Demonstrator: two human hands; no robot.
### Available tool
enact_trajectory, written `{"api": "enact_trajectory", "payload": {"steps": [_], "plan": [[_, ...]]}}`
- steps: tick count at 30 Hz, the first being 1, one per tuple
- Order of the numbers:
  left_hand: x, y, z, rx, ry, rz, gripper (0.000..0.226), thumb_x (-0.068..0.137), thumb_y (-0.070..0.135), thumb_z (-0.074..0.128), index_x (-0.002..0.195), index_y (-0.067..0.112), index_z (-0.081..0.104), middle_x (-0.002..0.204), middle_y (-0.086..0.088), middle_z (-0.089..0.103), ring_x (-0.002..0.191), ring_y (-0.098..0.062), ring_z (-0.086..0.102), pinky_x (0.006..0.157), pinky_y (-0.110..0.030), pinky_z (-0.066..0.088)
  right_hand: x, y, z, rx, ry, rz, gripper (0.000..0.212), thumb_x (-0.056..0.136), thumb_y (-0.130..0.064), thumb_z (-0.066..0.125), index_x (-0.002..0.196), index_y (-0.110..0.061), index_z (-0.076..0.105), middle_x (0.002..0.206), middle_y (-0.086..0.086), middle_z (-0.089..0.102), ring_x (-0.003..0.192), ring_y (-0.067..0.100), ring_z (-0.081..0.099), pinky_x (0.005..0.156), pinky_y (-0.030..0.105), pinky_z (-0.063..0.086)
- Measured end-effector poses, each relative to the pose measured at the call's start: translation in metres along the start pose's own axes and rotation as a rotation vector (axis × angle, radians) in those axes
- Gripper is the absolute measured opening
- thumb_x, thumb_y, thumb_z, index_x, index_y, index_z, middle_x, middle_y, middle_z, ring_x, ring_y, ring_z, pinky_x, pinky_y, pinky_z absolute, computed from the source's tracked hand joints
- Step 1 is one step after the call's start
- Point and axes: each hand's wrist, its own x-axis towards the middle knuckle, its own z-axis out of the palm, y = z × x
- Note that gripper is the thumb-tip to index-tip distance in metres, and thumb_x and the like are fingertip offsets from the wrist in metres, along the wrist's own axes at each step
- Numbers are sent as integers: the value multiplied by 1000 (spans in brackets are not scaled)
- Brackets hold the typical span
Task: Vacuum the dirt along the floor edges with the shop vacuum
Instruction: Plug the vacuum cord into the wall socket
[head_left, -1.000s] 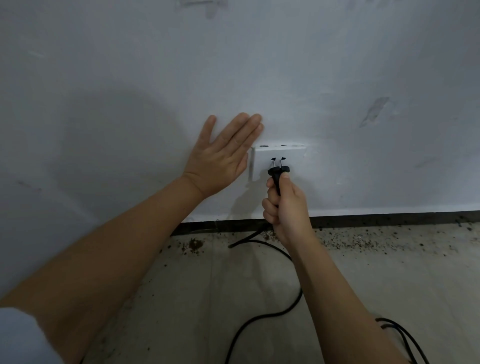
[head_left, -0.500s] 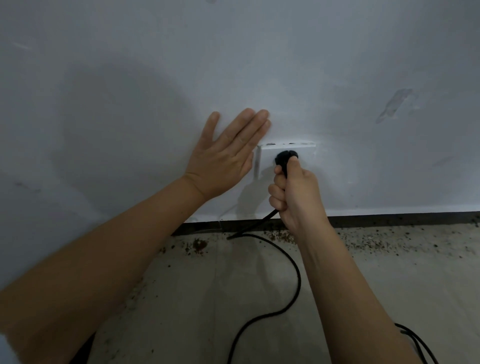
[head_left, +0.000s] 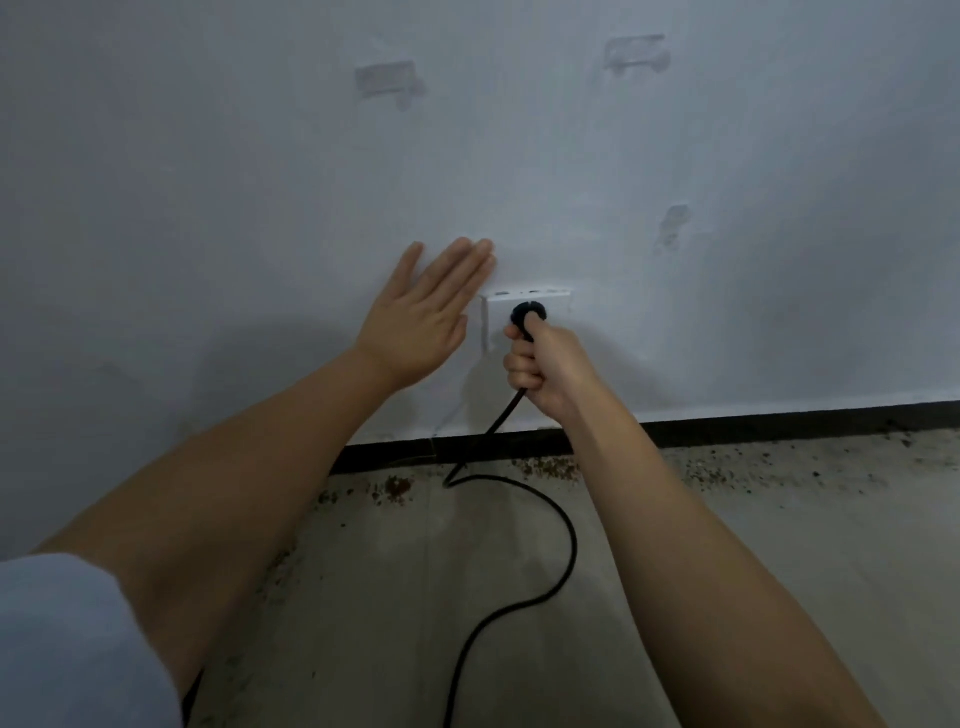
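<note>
A white wall socket (head_left: 556, 306) sits low on the pale wall. A black plug (head_left: 529, 313) is pressed against the socket's face, and my right hand (head_left: 543, 371) grips it with curled fingers. The plug's black cord (head_left: 563, 525) drops from my fist to the floor and curves back toward me. My left hand (head_left: 421, 319) lies flat against the wall just left of the socket, fingers straight. Brown dirt (head_left: 550, 467) is scattered along the floor edge below the dark skirting. The shop vacuum is out of view.
A dark skirting strip (head_left: 779, 426) runs along the bottom of the wall. The grey floor (head_left: 805, 545) spreads to the right with specks of dirt near the wall. More crumbs (head_left: 397, 488) lie left of the cord. Patch marks (head_left: 387, 80) show high on the wall.
My right hand moved the plug up from just below the socket, prongs showing, until it sits against the socket face. My left hand stayed flat on the wall. The view tilted upward.
</note>
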Motion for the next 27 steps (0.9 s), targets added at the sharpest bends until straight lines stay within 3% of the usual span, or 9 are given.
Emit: {"api": "enact_trajectory", "payload": {"steps": [6, 9, 12, 15, 18, 20, 21, 23, 27], "plan": [[1, 3, -6, -40, -93, -20, 66, 90, 24, 47, 148, 8, 23, 152, -6, 35, 146, -14, -15, 117, -45, 0, 11, -3, -2, 79, -17, 48, 37, 104, -22, 32, 72, -8, 44, 34, -9, 26, 25, 2, 21, 27, 14, 13], [2, 5, -17, -48, -168, -46, 67, 90, 24, 46, 149, 6, 20, 154, -6, 30, 147, -16, -13, 117, -47, 1, 3, -3, -4, 64, -26, 75, 36, 103, -29, 37, 77, -7, 49, 42, -5, 37, 33, 5, 38, 35, 16, 32], [8, 9, -36, -103, -258, -66, 65, 89, 22, 44, 148, 3, 24, 154, -9, 30, 147, -22, 7, 116, -50, 6, -18, -13, -15, -285, 31, 144, 36, 98, -44, 43, 101, -11, 56, 85, 7, 63, 78, 16, 63, 70, 29, 51], [17, 7, -69, -261, -409, -87, 60, 88, 24, 37, 142, 0, 33, 149, -15, 38, 139, -28, 27, 114, -49, 12, -57, -36, -35, -636, 147, 180, 49, 100, -42, 39, 135, -8, 42, 127, 11, 57, 112, 22, 55, 91, 38, 43], [32, 1, -106, -458, -512, -97, 46, 86, 26, 37, 115, -3, 59, 112, -21, 65, 103, -33, 60, 94, -41, 35, -102, -76, -56, -866, 187, 216, 38, 100, -29, 41, 127, -3, 49, 115, 16, 59, 101, 27, 57, 81, 35, 44], [52, -3, -137, -584, -596, -147, 41, 84, 27, 37, 96, -1, 65, 86, -16, 67, 75, -30, 66, 70, -36, 49, -132, -107, -67, -960, 204, 226, 29, 98, -22, 42, 101, -1, 60, 89, 18, 52, 76, 19, 46, 64, 28, 34], [65, -5, -153, -637, -648, -167, 41, 83, 27, 37, 92, -1, 66, 80, -15, 66, 69, -29, 66, 60, -33, 52, -147, -122, -71, -988, 234, 238, 27, 96, -20, 42, 90, -2, 60, 85, 20, 49, 70, 25, 46, 60, 27, 29], [92, -5, -184, -697, -730, -171, 42, 82, 28, 38, 91, 0, 67, 76, -13, 66, 65, -27, 65, 54, -30, 52, -179, -147, -79, -1001, 295, 279, 27, 96, -18, 41, 96, 3, 58, 92, 28, 53, 80, 37, 54, 58, 26, 29], [159, -6, -253, -811, -915, -143, 46, 85, 32, 34, 97, 1, 66, 82, -13, 66, 73, -30, 66, 61, -33, 54, -256, -188, -85, -1052, 344, 380, 26, 98, -16, 40, 113, 1, 53, 101, 13, 51, 90, 23, 48, 77, 31, 39]]}}
